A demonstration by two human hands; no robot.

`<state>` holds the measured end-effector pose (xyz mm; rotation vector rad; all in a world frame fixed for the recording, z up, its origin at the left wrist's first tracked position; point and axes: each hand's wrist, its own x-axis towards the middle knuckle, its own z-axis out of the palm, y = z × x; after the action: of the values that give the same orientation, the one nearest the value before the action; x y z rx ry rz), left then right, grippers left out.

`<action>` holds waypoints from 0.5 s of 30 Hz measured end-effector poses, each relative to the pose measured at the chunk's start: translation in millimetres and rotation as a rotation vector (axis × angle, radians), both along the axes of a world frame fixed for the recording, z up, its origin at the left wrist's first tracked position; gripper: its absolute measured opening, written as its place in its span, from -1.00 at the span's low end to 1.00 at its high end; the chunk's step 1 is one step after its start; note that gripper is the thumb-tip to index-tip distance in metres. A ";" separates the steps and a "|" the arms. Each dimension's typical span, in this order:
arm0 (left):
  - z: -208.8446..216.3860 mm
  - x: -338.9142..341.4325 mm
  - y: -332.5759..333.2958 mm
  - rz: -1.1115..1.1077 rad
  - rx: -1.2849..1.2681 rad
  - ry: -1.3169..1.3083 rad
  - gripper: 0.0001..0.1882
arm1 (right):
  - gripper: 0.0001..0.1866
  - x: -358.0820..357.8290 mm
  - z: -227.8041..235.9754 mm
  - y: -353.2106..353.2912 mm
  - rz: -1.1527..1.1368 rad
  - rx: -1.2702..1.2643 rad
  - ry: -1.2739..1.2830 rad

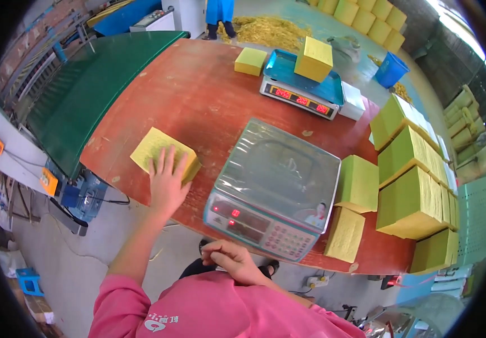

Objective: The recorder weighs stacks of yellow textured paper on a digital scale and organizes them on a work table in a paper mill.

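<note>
Left hand (pixel 167 183) laid on top of yellow block (pixel 151 145), fingers spread wide. Block set on red table (pixel 198 79), left of big scale (pixel 237 219) with see-through cover (pixel 288 163). Right hand (pixel 233 262) held near pink shirt (pixel 226 307), fingers softly curled; whether anything is held cannot be told. Second block (pixel 314 61) set on blue tray (pixel 280 66) of far scale (pixel 298 100).

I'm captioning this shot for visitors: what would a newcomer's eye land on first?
Probably the large scale with lit red digits, near the middle of the red-brown table. Next, the yellow block under the left hand, to the scale's left, and the piled yellow blocks at the table's right end. Beyond, a second scale bears another yellow block on its blue tray.
</note>
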<state>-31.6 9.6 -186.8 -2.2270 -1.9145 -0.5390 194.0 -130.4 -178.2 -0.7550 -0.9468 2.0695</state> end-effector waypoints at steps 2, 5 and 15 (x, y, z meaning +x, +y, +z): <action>-9.1 -23.9 9.1 -0.056 0.023 0.026 -0.25 | -0.76 -21.7 2.7 6.7 0.010 0.043 -0.085; -13.9 -70.2 28.2 -0.076 0.073 0.053 -0.30 | -0.74 -37.8 -0.5 12.3 0.021 0.055 -0.182; -13.3 -152.9 81.8 0.006 -0.001 0.202 -0.29 | -0.69 1.2 30.6 48.1 -0.192 0.091 0.039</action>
<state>-184.5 91.4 -200.1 -2.1819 -1.8191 -0.2994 195.3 -82.3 -147.6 -0.7257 -0.9043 1.8562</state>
